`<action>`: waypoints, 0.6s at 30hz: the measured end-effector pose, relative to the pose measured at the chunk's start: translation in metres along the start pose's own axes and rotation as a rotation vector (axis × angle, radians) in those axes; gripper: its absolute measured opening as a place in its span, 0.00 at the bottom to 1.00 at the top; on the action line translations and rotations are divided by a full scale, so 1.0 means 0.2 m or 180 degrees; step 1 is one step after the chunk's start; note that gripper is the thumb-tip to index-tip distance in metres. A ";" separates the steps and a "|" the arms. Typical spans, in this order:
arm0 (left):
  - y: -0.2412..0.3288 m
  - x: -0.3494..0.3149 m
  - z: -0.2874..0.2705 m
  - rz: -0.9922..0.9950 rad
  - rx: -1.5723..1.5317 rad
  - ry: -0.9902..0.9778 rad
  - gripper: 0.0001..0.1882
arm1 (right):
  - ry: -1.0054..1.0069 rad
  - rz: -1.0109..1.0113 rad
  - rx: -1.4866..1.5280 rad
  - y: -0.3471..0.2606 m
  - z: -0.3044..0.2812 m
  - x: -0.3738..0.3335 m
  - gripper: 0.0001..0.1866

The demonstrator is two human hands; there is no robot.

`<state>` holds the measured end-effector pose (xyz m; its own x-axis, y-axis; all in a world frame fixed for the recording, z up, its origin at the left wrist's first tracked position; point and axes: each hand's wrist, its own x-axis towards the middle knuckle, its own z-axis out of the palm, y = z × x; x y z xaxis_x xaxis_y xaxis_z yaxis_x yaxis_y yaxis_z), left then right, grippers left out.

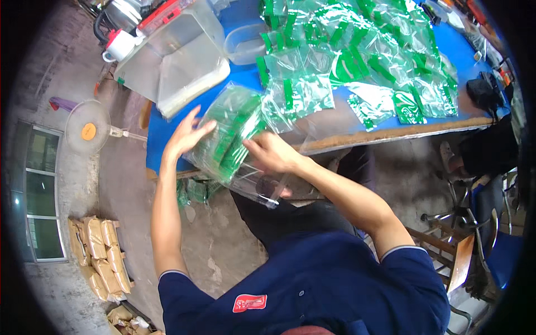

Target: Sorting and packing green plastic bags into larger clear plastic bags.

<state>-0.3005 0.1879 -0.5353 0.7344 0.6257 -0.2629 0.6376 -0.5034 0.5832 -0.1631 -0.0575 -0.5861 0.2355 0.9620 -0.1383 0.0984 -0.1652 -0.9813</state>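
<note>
A bundle of clear plastic bags with green printed bands (237,137) is held up in front of me, over the table's near edge. My left hand (187,135) cups its left side, thumb across the front and fingers partly hidden. On the right, my right hand (273,153) has its fingers closed on the same bags. Loose transparent film hangs below them toward my lap. Many similar green and clear bags (357,61) lie spread and overlapping over the blue table (240,72), just beyond my hands.
At the table's left stand a large translucent bin (190,61), a small clear tub (245,44), a white-and-red mug (119,46) and a metal kettle (124,15). A fan (88,127) is further left, above stacked brown sacks (100,254). Chairs (491,223) stand at right.
</note>
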 end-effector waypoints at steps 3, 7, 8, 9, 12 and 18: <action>-0.08 -0.05 -0.01 -0.0087 0.0062 -0.0408 0.54 | -0.0498 0.0480 0.0262 0.09 0.10 0.02 0.24; 0.07 -0.06 0.02 0.0112 0.0203 -0.0400 0.54 | 0.0342 -0.1725 -0.1670 0.35 0.23 0.32 0.22; -0.01 -0.11 -0.01 0.0037 0.0202 -0.0117 0.54 | -0.0239 -0.0825 -0.0477 0.18 0.21 0.21 0.21; -0.08 -0.11 -0.02 0.0033 0.0205 -0.0069 0.54 | -0.0735 0.0122 0.0666 0.09 0.16 0.13 0.21; -0.15 -0.04 0.00 0.0213 -0.0199 -0.0151 0.55 | 0.1018 -0.0111 0.1089 0.21 0.07 0.21 0.20; -0.11 0.09 -0.01 -0.0070 -0.1005 -0.0112 0.45 | 0.0973 -0.0870 -0.2272 0.19 0.07 0.12 0.22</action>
<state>-0.3011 0.2116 -0.5510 0.7325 0.6106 -0.3012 0.5536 -0.2766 0.7855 -0.1678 -0.0383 -0.6289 0.3570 0.9036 0.2368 0.7573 -0.1315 -0.6397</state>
